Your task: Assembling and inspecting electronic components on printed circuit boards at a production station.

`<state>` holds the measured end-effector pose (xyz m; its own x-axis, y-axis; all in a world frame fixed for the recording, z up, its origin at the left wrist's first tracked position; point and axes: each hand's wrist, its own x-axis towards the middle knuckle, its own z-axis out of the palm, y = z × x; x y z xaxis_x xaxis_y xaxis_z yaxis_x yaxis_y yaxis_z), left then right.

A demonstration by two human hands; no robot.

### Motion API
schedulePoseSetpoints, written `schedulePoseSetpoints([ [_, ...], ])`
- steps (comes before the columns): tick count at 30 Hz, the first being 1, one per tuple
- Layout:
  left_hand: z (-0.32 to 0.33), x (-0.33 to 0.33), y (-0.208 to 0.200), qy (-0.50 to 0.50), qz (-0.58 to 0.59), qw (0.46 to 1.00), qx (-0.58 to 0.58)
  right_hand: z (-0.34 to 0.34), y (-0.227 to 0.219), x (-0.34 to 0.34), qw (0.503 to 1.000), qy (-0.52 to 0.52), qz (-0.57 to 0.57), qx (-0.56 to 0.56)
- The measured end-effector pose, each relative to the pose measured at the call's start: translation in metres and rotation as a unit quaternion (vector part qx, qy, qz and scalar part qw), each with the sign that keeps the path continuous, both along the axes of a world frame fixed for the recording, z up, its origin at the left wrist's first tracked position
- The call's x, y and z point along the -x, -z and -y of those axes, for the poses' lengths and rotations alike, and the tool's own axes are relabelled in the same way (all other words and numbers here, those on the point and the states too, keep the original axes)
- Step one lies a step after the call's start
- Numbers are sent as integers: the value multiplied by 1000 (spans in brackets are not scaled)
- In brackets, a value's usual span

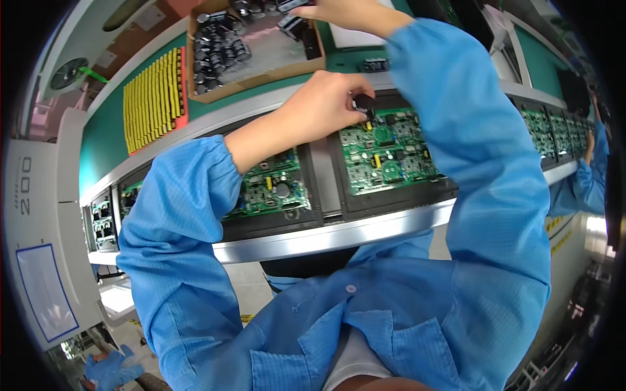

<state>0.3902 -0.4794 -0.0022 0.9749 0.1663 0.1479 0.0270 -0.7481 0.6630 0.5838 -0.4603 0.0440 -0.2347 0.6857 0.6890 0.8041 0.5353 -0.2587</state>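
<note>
1. Two bare hands are at the counter (pixel 103 146): the left hand (pixel 323 101) above a green circuit board (pixel 407 166), the right hand (pixel 352 13) at a cardboard box (pixel 264 77).
2. The left fingers (pixel 358 83) are pinched around a black cylinder (pixel 363 102) over the board's upper edge; contact with the board cannot be told.
3. The right fingers reach over the box's upper right, beside dark components (pixel 222 49); whether they grip one, I cannot tell.
4. Left of the box, yellow strips (pixel 153 98) lie in a row on something red.
</note>
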Motion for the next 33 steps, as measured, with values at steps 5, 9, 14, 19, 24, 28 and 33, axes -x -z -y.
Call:
schedulePoseSetpoints([
  [5, 25, -30, 28, 67, -8, 997, -25, 165, -13, -24, 982, 106, -106, 116],
  [9, 30, -33, 47, 86, -17, 996, -34, 237, 46, -59, 960, 127, -126, 217],
  [14, 38, -31, 54, 97, 11, 991, -88, 256, 77, -63, 932, 117, -132, 316],
  [19, 51, -28, 53, 65, -29, 991, -117, 256, 83, -58, 927, 120, -114, 336],
  [24, 48, -27, 44, 72, -35, 977, -200, 252, 95, -58, 943, 115, -81, 302],
  [28, 27, -32, 39, 182, 39, 967, -175, 259, 95, -49, 940, 170, -86, 283],
  [33, -71, -46, 13, -152, 160, 956, -192, 260, 103, -49, 922, 211, -130, 296],
])
